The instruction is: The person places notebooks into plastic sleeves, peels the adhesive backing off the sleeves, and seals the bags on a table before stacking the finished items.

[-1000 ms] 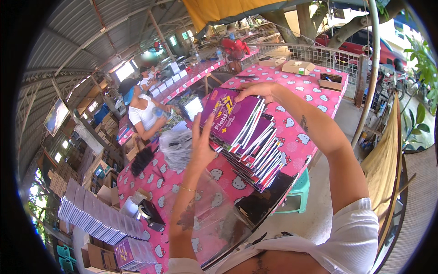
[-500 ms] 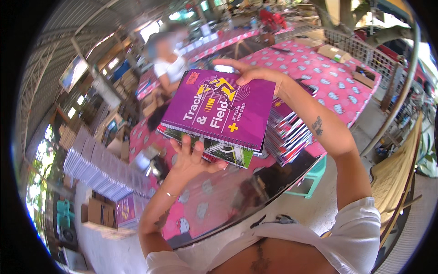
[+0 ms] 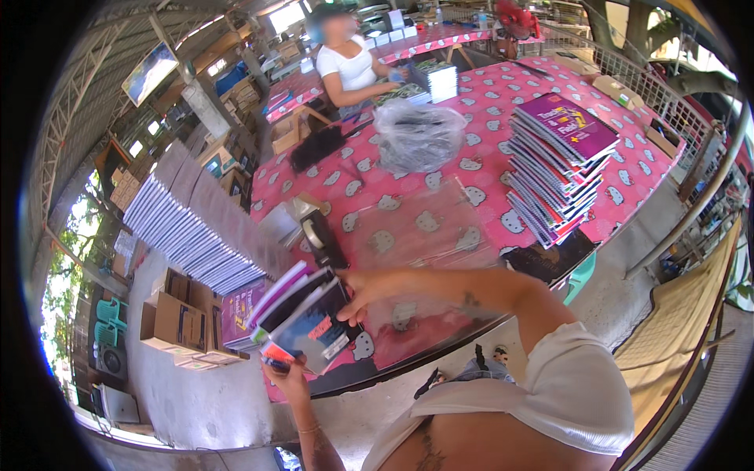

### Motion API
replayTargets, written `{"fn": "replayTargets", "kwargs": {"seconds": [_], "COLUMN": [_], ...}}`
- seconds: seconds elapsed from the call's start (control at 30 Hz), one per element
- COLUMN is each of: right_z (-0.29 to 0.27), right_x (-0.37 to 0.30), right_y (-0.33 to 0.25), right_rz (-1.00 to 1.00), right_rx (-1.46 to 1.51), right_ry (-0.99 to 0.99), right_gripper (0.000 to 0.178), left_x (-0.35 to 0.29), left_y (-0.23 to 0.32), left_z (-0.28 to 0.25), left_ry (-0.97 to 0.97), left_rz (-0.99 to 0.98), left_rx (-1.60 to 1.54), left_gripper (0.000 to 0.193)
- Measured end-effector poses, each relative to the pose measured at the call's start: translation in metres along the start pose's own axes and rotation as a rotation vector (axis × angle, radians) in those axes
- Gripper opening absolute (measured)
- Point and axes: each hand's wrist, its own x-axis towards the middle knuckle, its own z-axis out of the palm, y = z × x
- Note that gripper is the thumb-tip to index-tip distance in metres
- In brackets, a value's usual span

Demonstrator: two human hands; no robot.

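A bundle of notebooks (image 3: 308, 318) with dark, purple and white covers is tilted between my hands at the table's near left edge. My left hand (image 3: 289, 378) is closed around its lower end. At its upper right side, my right hand (image 3: 360, 292) grips the edge with the thumb on the dark cover. Just beyond the bundle stands a black tape dispenser (image 3: 323, 242). A clear plastic bag (image 3: 440, 228) lies flat on the pink patterned tablecloth (image 3: 479, 196). Purple spiral notebooks (image 3: 569, 129) rise in an uneven stack to the right.
Tall rows of notebooks (image 3: 196, 224) stand at left above cardboard boxes (image 3: 177, 318). Crumpled plastic (image 3: 419, 133) and a black fluffy item (image 3: 318, 149) lie farther back. Across the table, a person in a white shirt (image 3: 345, 67) handles notebooks (image 3: 440, 81). A dark book-like item (image 3: 554, 255) sits at the near right edge.
My hands have carried the notebooks down and left from over the table's middle, turning them on the way. The view has shifted, bringing the plastic bag and the whole right stack into sight.
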Motion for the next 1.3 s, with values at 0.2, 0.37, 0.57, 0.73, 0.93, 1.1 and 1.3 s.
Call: {"fn": "replayTargets", "kwargs": {"seconds": [0.2,0.37,0.57,0.73,0.93,1.1,1.3], "right_z": [0.044,0.091,0.109,0.106,0.105,0.082,0.082], "right_x": [0.059,0.083,0.081,0.082,0.091,0.075,0.075], "right_y": [0.131,0.172,0.138,0.124,0.142,0.132,0.137], "right_rz": [-0.053,-0.283,-0.236,-0.194,-0.253,-0.063,-0.03], "right_rx": [-0.812,-0.255,-0.061,-0.005,-0.094,-0.226,-0.237], "right_ry": [0.343,0.67,0.556,0.607,0.614,0.494,0.492], "right_gripper": [0.093,0.104,0.101,0.094,0.089,0.091,0.09], "left_x": [-0.028,-0.021,-0.019,-0.01,-0.004,0.026,0.012], "left_y": [-0.044,-0.058,-0.027,-0.011,-0.041,0.046,0.08], "left_z": [-0.035,-0.03,-0.04,-0.036,-0.044,-0.043,0.02], "left_ry": [-0.12,-0.029,-0.122,-0.162,-0.269,-0.375,-0.45], "left_rz": [-0.288,-0.281,-0.27,-0.216,-0.244,-0.027,0.485], "left_rx": [-0.225,-0.191,-0.149,-0.177,-0.133,0.389,1.114], "left_gripper": [0.047,0.075,0.098,0.091,0.075,0.09,0.112]}}
